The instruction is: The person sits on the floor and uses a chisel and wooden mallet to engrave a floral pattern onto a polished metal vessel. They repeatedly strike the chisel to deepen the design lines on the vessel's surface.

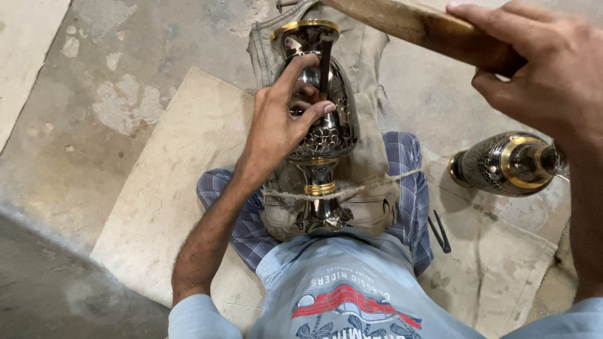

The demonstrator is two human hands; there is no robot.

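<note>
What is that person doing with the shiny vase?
A person sits on the floor with a shiny dark metal vase lying on a cloth pad in their lap, held down by a rope. Their left hand holds a thin metal punch against the vase. Their right hand grips a wooden mallet raised above it. A second vase lies nearby.

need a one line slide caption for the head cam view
Left hand steadies a punch on a dark engraved vase tied to a cushion; right hand raises a wooden mallet.

Pale blue short-sleeved shirt (339,276) with printed graphic, blue checked wrap (251,232), bare forearms
</note>
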